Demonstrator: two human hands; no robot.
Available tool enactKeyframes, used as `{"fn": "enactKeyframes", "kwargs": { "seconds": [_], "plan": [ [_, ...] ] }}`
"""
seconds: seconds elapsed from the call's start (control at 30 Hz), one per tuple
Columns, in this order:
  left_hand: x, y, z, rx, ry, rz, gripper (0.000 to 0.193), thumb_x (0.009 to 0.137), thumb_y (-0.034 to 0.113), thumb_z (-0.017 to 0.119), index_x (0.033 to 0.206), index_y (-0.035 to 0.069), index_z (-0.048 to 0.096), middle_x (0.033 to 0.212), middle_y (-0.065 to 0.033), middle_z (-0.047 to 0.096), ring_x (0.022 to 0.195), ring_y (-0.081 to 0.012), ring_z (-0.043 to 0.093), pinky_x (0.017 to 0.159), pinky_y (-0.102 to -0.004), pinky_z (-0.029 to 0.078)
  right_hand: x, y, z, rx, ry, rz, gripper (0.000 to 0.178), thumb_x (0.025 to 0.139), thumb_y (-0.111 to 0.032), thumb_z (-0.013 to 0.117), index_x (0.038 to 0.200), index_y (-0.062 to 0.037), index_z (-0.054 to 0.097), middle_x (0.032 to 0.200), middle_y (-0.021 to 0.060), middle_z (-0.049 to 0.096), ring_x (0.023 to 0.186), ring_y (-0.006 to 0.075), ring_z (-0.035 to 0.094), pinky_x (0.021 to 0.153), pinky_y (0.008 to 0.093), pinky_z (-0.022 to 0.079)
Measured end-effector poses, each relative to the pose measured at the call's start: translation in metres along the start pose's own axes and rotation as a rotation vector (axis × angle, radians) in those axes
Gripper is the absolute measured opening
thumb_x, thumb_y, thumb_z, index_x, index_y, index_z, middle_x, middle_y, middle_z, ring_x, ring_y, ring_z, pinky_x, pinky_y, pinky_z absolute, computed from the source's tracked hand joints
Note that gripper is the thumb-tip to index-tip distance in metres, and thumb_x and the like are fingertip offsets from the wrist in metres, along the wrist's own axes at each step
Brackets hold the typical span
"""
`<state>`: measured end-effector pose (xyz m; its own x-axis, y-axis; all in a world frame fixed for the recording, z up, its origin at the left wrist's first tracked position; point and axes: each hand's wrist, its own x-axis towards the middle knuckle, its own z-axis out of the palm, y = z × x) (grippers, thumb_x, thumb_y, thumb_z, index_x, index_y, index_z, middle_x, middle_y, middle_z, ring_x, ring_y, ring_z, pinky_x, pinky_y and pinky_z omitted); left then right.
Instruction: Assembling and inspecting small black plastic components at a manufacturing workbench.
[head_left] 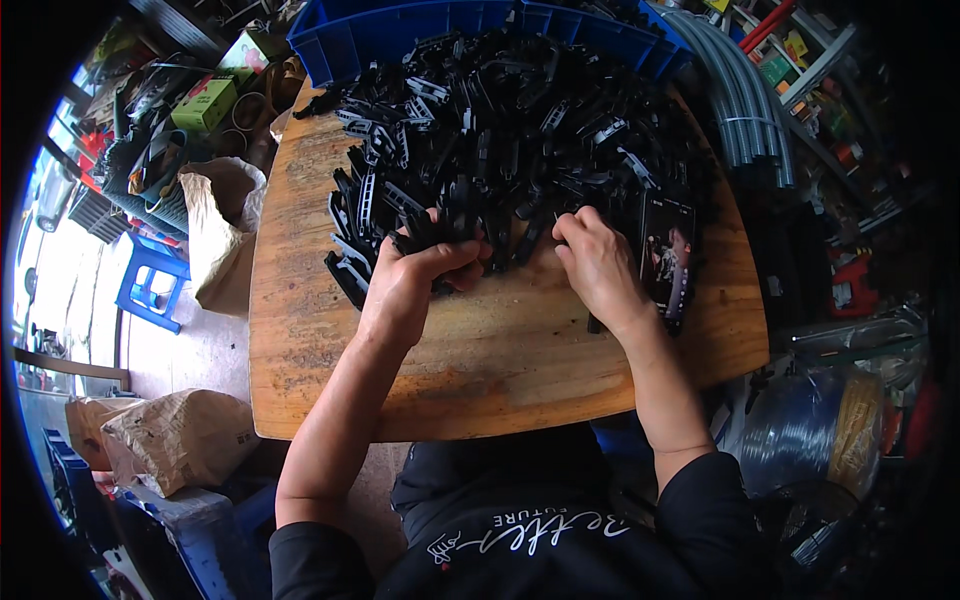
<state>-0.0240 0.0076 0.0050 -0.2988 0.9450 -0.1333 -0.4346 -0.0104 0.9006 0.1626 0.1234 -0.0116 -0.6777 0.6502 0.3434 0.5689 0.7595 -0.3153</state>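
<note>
My left hand point(402, 285) is closed round a bunch of black plastic parts point(459, 208), which stick up past the fingers. To its right, my right hand point(602, 268) has thumb and fingertips pressed together at the near edge of a large pile of similar parts point(505, 130). Whatever those fingertips pinch is too small and dark to make out. A few black and grey parts point(368, 200) with ladder-like slots lie left of my left hand. The wooden table point(480, 375) carries the whole pile.
Beside my right hand a phone point(667, 250) with a lit screen leans among the parts. Blue plastic bins point(410, 28) stand behind the pile. Grey tubes point(740, 95) hang at the far right. A blue stool point(152, 283) and paper sacks point(180, 435) are to the left.
</note>
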Motion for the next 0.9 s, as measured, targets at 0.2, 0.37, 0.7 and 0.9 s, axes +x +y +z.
{"fn": "enactKeyframes", "kwargs": {
  "seconds": [0.2, 0.37, 0.7, 0.9],
  "plan": [
    [0.0, 0.001, -0.003, 0.057, -0.023, 0.005, 0.016, 0.075, 0.007, 0.063, 0.09, 0.0, 0.063, 0.076, -0.0082, 0.065, 0.058, -0.013, 0.056, 0.057, -0.0256, 0.045, 0.004, -0.004, -0.02, 0.319, 0.02, 0.061, 0.015, 0.081, 0.001, 0.059, 0.095, -0.0027, 0.058, 0.088, 0.0073, 0.055, 0.074, 0.0193, 0.058, 0.066, 0.0295, 0.047],
    [0.001, -0.001, -0.002, 0.075, -0.007, 0.014, 0.016, 0.075, 0.006, 0.064, 0.09, 0.001, 0.063, 0.076, -0.007, 0.065, 0.058, -0.0116, 0.055, 0.057, -0.0247, 0.044, 0.002, -0.012, -0.013, 0.511, 0.121, 0.028, 0.01, 0.085, 0.001, 0.055, 0.093, -0.0013, 0.06, 0.088, 0.0034, 0.054, 0.073, 0.011, 0.053, 0.064, 0.0232, 0.043],
    [0.002, -0.003, -0.003, 0.175, 0.018, 0.009, 0.02, 0.076, 0.004, 0.062, 0.095, -0.001, 0.062, 0.081, -0.0108, 0.066, 0.062, -0.0118, 0.053, 0.058, -0.0244, 0.042, 0.006, -0.012, -0.02, 0.666, 0.169, -0.022, 0.013, 0.082, -0.004, 0.065, 0.095, -0.0013, 0.062, 0.088, 0.0028, 0.062, 0.076, 0.0081, 0.056, 0.067, 0.0196, 0.045],
    [-0.002, -0.008, 0.005, 0.391, -0.039, 0.14, 0.011, 0.075, 0.002, 0.068, 0.085, 0.001, 0.064, 0.071, 0.0014, 0.059, 0.065, -0.0045, 0.051, 0.061, -0.0208, 0.041, -0.002, -0.027, -0.027, 0.947, 0.128, -0.149, 0.022, 0.078, -0.004, 0.07, 0.098, 0.0001, 0.062, 0.095, 0.0054, 0.062, 0.084, 0.0112, 0.057, 0.074, 0.0221, 0.046]
  ]
}}
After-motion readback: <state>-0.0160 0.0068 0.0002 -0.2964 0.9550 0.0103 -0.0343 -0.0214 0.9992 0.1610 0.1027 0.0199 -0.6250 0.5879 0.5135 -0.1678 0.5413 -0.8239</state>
